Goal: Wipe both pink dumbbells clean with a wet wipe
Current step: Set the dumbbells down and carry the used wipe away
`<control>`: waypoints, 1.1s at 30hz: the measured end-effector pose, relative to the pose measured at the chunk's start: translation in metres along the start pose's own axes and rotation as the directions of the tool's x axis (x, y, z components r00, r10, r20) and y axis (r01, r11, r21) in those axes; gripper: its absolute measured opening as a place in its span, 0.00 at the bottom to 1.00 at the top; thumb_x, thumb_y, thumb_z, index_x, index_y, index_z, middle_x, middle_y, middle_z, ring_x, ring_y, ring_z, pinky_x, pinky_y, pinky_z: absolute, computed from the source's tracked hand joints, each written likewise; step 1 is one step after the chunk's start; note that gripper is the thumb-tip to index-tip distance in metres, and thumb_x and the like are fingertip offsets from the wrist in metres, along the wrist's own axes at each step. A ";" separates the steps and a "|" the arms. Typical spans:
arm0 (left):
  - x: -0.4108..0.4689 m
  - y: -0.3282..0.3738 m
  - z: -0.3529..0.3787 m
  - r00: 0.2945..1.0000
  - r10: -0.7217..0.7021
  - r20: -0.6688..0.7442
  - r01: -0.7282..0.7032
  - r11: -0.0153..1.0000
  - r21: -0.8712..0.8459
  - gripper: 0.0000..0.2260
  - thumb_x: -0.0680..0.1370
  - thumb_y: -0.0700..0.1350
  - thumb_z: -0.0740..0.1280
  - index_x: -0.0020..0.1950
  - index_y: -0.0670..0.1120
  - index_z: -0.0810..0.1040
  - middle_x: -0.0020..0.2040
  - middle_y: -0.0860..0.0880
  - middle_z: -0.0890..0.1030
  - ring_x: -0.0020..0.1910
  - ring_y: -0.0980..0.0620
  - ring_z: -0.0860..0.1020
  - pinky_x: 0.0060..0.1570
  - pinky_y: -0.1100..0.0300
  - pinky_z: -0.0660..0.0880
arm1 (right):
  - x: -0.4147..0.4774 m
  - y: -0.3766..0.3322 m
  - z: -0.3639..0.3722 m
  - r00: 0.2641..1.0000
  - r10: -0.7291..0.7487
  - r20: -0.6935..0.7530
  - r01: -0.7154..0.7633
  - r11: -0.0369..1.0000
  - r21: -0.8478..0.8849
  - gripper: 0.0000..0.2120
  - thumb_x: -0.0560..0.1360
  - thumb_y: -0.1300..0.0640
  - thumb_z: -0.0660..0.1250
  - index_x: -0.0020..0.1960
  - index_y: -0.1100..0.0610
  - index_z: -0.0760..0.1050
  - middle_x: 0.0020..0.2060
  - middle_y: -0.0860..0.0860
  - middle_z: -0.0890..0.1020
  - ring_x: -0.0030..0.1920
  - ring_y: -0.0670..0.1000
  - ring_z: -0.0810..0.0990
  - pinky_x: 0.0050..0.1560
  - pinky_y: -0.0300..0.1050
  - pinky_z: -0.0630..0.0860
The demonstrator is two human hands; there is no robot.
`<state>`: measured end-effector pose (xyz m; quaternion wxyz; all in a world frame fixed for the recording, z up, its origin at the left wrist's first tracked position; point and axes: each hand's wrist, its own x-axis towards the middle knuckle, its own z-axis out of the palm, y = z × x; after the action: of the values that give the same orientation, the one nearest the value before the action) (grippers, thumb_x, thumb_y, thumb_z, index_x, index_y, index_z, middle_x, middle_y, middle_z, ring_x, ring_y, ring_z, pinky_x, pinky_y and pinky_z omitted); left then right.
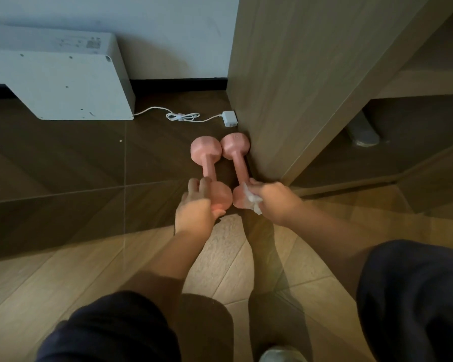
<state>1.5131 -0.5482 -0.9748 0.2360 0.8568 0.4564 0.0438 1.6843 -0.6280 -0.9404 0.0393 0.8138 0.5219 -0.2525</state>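
**Wipe on the right dumbbell, the left one steadied**

The right dumbbell (237, 158) lies on the floor (89, 165), close against the foot of a wooden panel (285, 87), with its handle running away from the person. The wet wipe (253, 198), white and bunched, is pressed to its near head. The right hand (275, 202) pinches it in a grip with the fingers curled round the wad, and the bunching probably makes a firmer pad to rub with.

Just beside it and roughly parallel lies the left dumbbell (208, 165). The left hand (194, 210) wraps its near head, fingers over the top and thumb underneath. That closed grip looks meant to stop it rolling, or to ready it for lifting.

The wipe reaches only one head, so most of the cleaning probably lies ahead. Farther back on the floor sit a white appliance (58, 79), a looped cable (182, 116) and a plug block (230, 118) by the panel.
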 end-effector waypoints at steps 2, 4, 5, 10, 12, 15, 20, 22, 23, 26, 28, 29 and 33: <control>0.002 0.003 0.009 0.999 -0.032 -0.009 0.031 0.998 -0.049 0.33 0.72 0.50 0.75 0.72 0.47 0.63 0.65 0.44 0.68 0.58 0.44 0.76 0.52 0.52 0.76 | 0.003 0.002 0.002 0.997 0.022 0.073 -0.020 0.999 -0.027 0.30 0.79 0.62 0.60 0.78 0.49 0.56 0.70 0.56 0.70 0.67 0.60 0.72 0.65 0.56 0.72; 0.003 0.007 0.010 0.999 -0.037 0.001 0.037 0.998 -0.056 0.32 0.73 0.48 0.74 0.72 0.47 0.63 0.64 0.44 0.68 0.55 0.44 0.77 0.50 0.53 0.76 | 0.005 0.003 0.001 0.995 0.036 0.092 -0.033 0.999 -0.040 0.32 0.79 0.61 0.60 0.78 0.46 0.53 0.70 0.56 0.69 0.67 0.60 0.71 0.66 0.56 0.72; 0.006 0.005 0.013 0.999 -0.040 0.007 0.040 0.998 -0.054 0.31 0.73 0.47 0.74 0.71 0.47 0.63 0.64 0.44 0.69 0.54 0.44 0.78 0.49 0.54 0.76 | 0.006 0.004 0.002 0.994 0.045 0.102 -0.041 0.998 -0.041 0.31 0.80 0.60 0.60 0.78 0.46 0.53 0.70 0.56 0.69 0.68 0.60 0.71 0.66 0.56 0.72; 0.007 0.004 0.017 0.999 -0.038 0.032 0.039 0.999 -0.031 0.30 0.74 0.48 0.74 0.71 0.49 0.63 0.62 0.44 0.70 0.52 0.44 0.79 0.47 0.53 0.77 | 0.004 0.008 0.004 0.998 0.003 0.060 -0.001 0.999 -0.032 0.28 0.80 0.60 0.59 0.77 0.47 0.57 0.69 0.56 0.71 0.66 0.60 0.73 0.64 0.56 0.73; 0.007 0.002 0.020 0.999 -0.017 0.041 0.017 1.000 -0.018 0.32 0.74 0.47 0.74 0.72 0.49 0.62 0.63 0.44 0.70 0.54 0.44 0.77 0.48 0.52 0.77 | 0.004 0.008 0.003 0.995 0.008 0.096 -0.006 1.000 -0.025 0.27 0.81 0.58 0.58 0.78 0.47 0.56 0.70 0.55 0.70 0.68 0.59 0.72 0.66 0.55 0.72; 0.009 0.004 0.017 0.997 0.000 0.083 0.000 1.000 -0.003 0.33 0.74 0.47 0.73 0.73 0.51 0.60 0.64 0.45 0.69 0.60 0.45 0.73 0.51 0.51 0.77 | -0.002 0.003 -0.006 0.997 0.008 0.073 -0.018 0.992 0.129 0.25 0.81 0.62 0.59 0.77 0.52 0.61 0.73 0.53 0.68 0.72 0.56 0.68 0.71 0.53 0.66; 0.000 0.012 -0.002 0.999 -0.027 0.043 0.034 0.987 -0.157 0.29 0.73 0.51 0.71 0.72 0.49 0.65 0.68 0.45 0.68 0.69 0.43 0.66 0.62 0.50 0.71 | -0.032 -0.002 -0.033 0.995 0.000 0.097 -0.036 0.929 0.369 0.24 0.79 0.63 0.64 0.74 0.53 0.67 0.66 0.51 0.75 0.65 0.51 0.75 0.59 0.41 0.73; -0.012 0.016 -0.022 0.999 0.011 0.043 0.002 0.957 -0.288 0.18 0.76 0.52 0.66 0.64 0.47 0.74 0.62 0.50 0.73 0.64 0.49 0.70 0.54 0.60 0.69 | -0.049 -0.008 -0.051 0.990 -0.027 0.136 -0.034 0.905 0.425 0.22 0.78 0.63 0.65 0.71 0.54 0.70 0.62 0.50 0.77 0.61 0.48 0.76 0.56 0.40 0.73; -0.019 0.019 -0.036 0.995 -0.014 0.095 0.052 0.914 -0.403 0.14 0.77 0.51 0.66 0.60 0.48 0.76 0.57 0.53 0.75 0.58 0.54 0.73 0.49 0.63 0.69 | -0.057 -0.013 -0.060 0.986 -0.039 0.160 -0.038 0.892 0.450 0.21 0.78 0.63 0.66 0.70 0.54 0.72 0.60 0.49 0.78 0.60 0.48 0.76 0.56 0.41 0.73; -0.042 0.030 -0.088 0.947 -0.036 0.318 0.262 0.657 -0.707 0.14 0.76 0.47 0.71 0.60 0.49 0.75 0.55 0.54 0.78 0.54 0.57 0.77 0.45 0.68 0.74 | -0.078 -0.034 -0.092 0.970 -0.091 0.227 -0.037 0.862 0.506 0.16 0.77 0.64 0.66 0.64 0.54 0.77 0.57 0.48 0.80 0.58 0.48 0.78 0.58 0.45 0.75; -0.059 0.036 -0.125 0.920 0.005 0.391 0.317 0.575 -0.754 0.19 0.77 0.47 0.70 0.67 0.48 0.71 0.58 0.51 0.78 0.56 0.55 0.79 0.46 0.67 0.77 | -0.093 -0.056 -0.114 0.941 -0.134 0.312 -0.061 0.838 0.543 0.16 0.78 0.63 0.66 0.64 0.52 0.78 0.55 0.48 0.81 0.57 0.48 0.79 0.58 0.46 0.76; -0.068 0.038 -0.145 0.917 -0.004 0.400 0.334 0.556 -0.761 0.18 0.78 0.47 0.69 0.67 0.48 0.71 0.58 0.51 0.79 0.54 0.54 0.80 0.45 0.66 0.78 | -0.100 -0.068 -0.125 0.920 -0.152 0.361 -0.084 0.823 0.561 0.16 0.78 0.62 0.66 0.65 0.52 0.77 0.55 0.48 0.81 0.56 0.48 0.79 0.57 0.46 0.77; -0.108 0.033 -0.227 0.924 -0.193 0.330 0.382 0.515 -0.768 0.03 0.79 0.42 0.67 0.50 0.45 0.81 0.46 0.46 0.82 0.40 0.56 0.81 0.38 0.68 0.78 | -0.133 -0.119 -0.169 0.848 -0.165 0.504 -0.203 0.777 0.596 0.16 0.79 0.60 0.65 0.66 0.53 0.75 0.59 0.50 0.80 0.59 0.49 0.79 0.60 0.47 0.77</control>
<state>1.4097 -0.5678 -0.7442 0.6550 0.5596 0.4926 0.1230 1.5996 -0.6289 -0.7101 -0.0899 0.6826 0.3669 -0.6256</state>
